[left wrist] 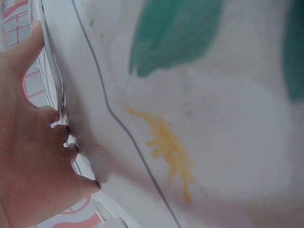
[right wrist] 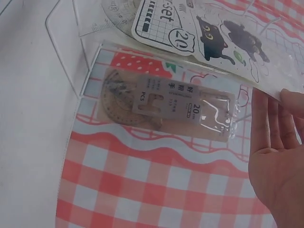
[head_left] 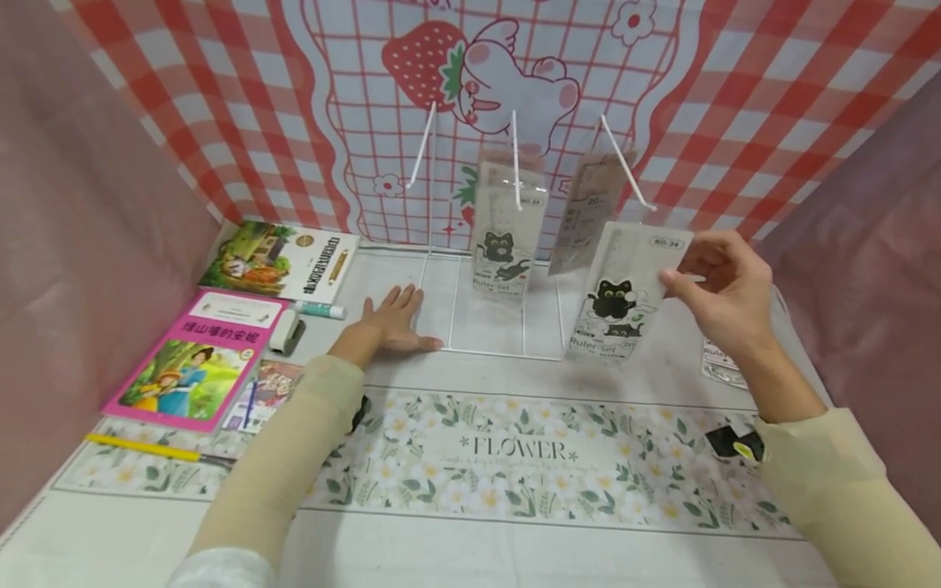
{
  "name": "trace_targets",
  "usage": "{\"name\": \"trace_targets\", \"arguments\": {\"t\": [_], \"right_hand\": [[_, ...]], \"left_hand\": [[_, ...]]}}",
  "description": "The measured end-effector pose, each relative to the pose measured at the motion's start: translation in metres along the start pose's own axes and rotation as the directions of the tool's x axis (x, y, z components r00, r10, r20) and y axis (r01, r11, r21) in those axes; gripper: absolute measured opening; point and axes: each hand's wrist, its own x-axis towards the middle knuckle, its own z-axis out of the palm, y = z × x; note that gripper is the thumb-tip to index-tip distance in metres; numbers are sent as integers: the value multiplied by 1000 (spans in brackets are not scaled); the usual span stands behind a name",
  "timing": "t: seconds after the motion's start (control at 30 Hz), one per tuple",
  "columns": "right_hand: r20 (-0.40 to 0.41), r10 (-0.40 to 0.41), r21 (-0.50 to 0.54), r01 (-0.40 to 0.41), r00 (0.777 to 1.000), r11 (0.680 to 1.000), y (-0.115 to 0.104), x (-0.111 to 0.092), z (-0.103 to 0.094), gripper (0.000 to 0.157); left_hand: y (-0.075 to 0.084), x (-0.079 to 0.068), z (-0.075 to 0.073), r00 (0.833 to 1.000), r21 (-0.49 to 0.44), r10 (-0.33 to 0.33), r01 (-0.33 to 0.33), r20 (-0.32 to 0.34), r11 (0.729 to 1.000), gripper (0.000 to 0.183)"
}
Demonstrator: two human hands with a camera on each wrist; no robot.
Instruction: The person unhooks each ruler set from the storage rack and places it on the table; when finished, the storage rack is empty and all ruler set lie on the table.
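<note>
My right hand (head_left: 735, 286) pinches the upper right edge of a clear ruler set packet (head_left: 625, 286) with black cats on it, thumb in front. The packet's top is right at the tip of the right-hand hook (head_left: 628, 167) of a white wire rack (head_left: 488, 357). Behind it hangs a ruler packet (head_left: 584, 204), its protractor showing in the right wrist view. Another cat ruler set (head_left: 507, 237) hangs on the middle hook. My left hand (head_left: 393, 322) rests with fingers spread at the rack's front left corner. In the left wrist view its fingertips lie along the rack's edge.
Two books, a pink one (head_left: 198, 359) and a white one (head_left: 283, 261), lie at the left beside a stapler-like item (head_left: 287, 331) and a glue-stick-like tube (head_left: 319, 310). A yellow pencil (head_left: 143, 447) lies in front. Another ruler packet (head_left: 724, 363) lies partly behind my right wrist.
</note>
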Motion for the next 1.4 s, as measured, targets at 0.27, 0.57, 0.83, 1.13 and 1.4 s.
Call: {"name": "trace_targets", "arguments": {"t": [0.27, 0.57, 0.83, 1.13, 1.4], "right_hand": [[82, 112, -49, -108, 990, 993, 6, -12, -22, 31], [-51, 426, -169, -428, 903, 888, 50, -23, -79, 37], [-131, 634, -181, -647, 762, 741, 78, -15, -109, 55], [-193, 734, -415, -732, 651, 541, 125, -23, -118, 83], [-323, 759, -390, -810, 565, 437, 201, -50, -148, 83]], "left_hand": [[1, 1, 1, 1000, -2, 7, -7, 6, 1000, 111], [2, 0, -3, 1000, 10, -5, 5, 3, 1000, 111], [1, 0, -2, 1000, 3, -3, 3, 6, 1000, 111], [1, 0, 0, 1000, 1, 2, -2, 9, 1000, 111], [2, -1, -2, 1000, 8, -6, 6, 12, 1000, 111]]}}
